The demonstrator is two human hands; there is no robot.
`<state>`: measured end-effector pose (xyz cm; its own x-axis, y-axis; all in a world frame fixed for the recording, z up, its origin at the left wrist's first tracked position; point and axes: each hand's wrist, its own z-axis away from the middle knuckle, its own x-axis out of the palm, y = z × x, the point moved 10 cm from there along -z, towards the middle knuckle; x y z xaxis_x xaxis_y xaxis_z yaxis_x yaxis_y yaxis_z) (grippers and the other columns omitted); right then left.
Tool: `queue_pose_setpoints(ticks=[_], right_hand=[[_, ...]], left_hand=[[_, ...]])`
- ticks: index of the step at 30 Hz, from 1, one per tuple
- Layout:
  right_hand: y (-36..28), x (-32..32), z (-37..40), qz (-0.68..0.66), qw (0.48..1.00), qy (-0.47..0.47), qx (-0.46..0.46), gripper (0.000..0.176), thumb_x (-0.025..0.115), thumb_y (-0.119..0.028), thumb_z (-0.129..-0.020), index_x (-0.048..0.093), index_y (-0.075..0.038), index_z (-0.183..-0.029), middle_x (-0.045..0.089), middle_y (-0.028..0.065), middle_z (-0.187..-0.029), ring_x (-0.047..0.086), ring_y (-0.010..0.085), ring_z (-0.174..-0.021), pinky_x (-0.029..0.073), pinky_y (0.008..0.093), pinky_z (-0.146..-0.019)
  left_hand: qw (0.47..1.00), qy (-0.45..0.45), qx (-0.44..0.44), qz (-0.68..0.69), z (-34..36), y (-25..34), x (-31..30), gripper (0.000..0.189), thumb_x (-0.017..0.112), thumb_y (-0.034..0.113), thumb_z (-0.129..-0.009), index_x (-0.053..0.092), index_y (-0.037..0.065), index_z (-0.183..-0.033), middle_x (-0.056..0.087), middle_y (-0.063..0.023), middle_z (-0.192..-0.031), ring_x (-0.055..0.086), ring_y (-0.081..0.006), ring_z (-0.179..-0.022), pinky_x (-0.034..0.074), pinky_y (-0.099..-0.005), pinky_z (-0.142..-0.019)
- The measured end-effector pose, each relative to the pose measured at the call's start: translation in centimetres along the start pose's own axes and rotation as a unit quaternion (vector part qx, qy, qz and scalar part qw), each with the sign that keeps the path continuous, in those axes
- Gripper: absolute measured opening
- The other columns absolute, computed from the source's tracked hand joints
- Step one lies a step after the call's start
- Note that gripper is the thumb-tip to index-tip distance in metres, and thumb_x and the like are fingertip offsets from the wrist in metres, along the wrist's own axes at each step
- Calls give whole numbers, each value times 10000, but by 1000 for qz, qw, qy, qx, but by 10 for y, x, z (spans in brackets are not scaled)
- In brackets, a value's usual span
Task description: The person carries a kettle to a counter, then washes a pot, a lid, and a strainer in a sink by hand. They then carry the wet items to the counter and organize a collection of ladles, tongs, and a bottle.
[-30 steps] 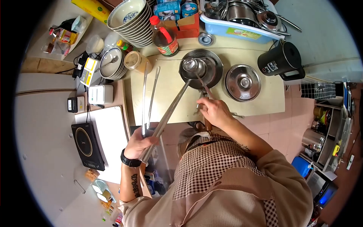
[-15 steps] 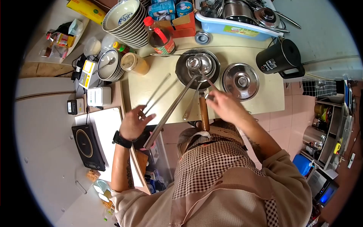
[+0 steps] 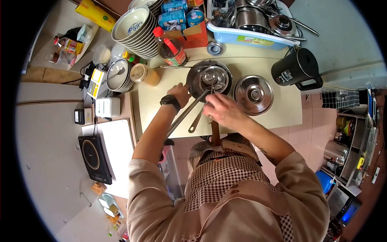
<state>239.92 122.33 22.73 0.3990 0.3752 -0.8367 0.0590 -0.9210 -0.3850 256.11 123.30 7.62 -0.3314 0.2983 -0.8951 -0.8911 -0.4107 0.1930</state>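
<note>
A wok (image 3: 194, 76) with a wooden handle (image 3: 215, 135) stands on the table, holding several metal utensils. My left hand (image 3: 181, 93) is closed at its left rim; the long thin metal tongs-like piece in it reaches over the wok, its grip partly hidden. Just below the wok, my right hand (image 3: 222, 109) pinches the thin handle of a small ladle (image 3: 209, 77), whose bowl lies inside. Between the hands a longer metal handle (image 3: 186, 113) slants from the wok toward the table edge. A flat utensil handle (image 3: 195, 124) with a hole lies beside it.
A steel lid (image 3: 254, 94) lies right of the wok, with a black kettle (image 3: 296, 68) beyond. Behind stand a red-capped bottle (image 3: 171, 50), stacked bowls (image 3: 135, 30) and a blue bin of cookware (image 3: 250, 37). A jar (image 3: 145, 75) is at the left.
My left hand has swung right and forward with the tongs-like piece, from beside the table to the wok. My right hand has shifted slightly left and down.
</note>
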Motion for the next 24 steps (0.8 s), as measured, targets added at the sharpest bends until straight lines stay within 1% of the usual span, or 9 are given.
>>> queue_pose_setpoints(ticks=[4,6,9,10,13,17,18,21,24], right_hand=[[1,-7,13,-49,997,28,51,169,680,-205,-815,571,-76,-803,505,67,-965,555,226,-899,520,349,-722],[0,-10,20,-55,996,31,58,181,694,-210,-803,573,-75,-795,510,63,-958,563,227,-881,520,345,-715],[2,-23,28,-60,996,40,60,194,718,-209,-779,582,-72,-790,521,59,-952,575,229,-862,518,338,-705],[5,-30,28,-60,995,47,59,197,727,-208,-770,586,-71,-789,525,58,-951,578,230,-856,517,336,-702],[12,-57,41,-63,990,98,76,184,755,-134,-728,599,-64,-795,543,63,-923,586,236,-819,505,341,-677],[22,-82,49,-81,985,126,85,189,763,-82,-705,596,-52,-787,544,60,-894,580,231,-758,493,334,-627],[25,-85,51,-83,984,134,88,192,764,-81,-703,595,-52,-787,543,58,-893,579,229,-752,492,332,-619],[27,-78,50,-113,981,133,86,200,769,-88,-712,592,-49,-798,538,64,-884,576,232,-737,498,341,-626],[32,-45,47,-131,985,85,80,181,742,-131,-761,588,-51,-811,539,78,-934,596,234,-803,507,347,-665]], left_hand=[[975,185,109,-57,-14,20,-51,401,623,293,-853,579,90,-1196,557,-166,-1196,515,-317,-1144,429,-449,-969],[911,323,120,-227,-28,15,-66,426,551,247,-885,529,131,-1295,563,-139,-1214,504,-305,-1173,313,-472,-1085],[922,246,71,-289,-58,-13,-59,327,415,205,-922,561,125,-1202,592,-134,-1192,520,-297,-1179,295,-465,-1100],[941,203,87,-256,-61,-17,-62,282,436,179,-901,577,106,-1134,620,-126,-1127,591,-297,-1069,414,-456,-994],[934,202,129,-263,-30,6,-97,183,488,143,-856,620,77,-964,633,-117,-949,651,-285,-859,530,-412,-728],[940,143,112,-290,-2,27,-100,177,498,139,-859,631,74,-956,636,-100,-916,662,-259,-717,533,-378,-544],[936,150,107,-301,2,33,-98,177,515,125,-854,626,49,-970,640,-89,-863,661,-246,-646,531,-376,-528],[943,131,117,-283,9,68,-100,121,576,96,-796,687,51,-810,687,-125,-842,694,-254,-733,556,-343,-590],[923,147,167,-315,3,105,-117,127,574,123,-790,691,86,-759,679,-55,-761,675,-209,-703,519,-318,-542]])
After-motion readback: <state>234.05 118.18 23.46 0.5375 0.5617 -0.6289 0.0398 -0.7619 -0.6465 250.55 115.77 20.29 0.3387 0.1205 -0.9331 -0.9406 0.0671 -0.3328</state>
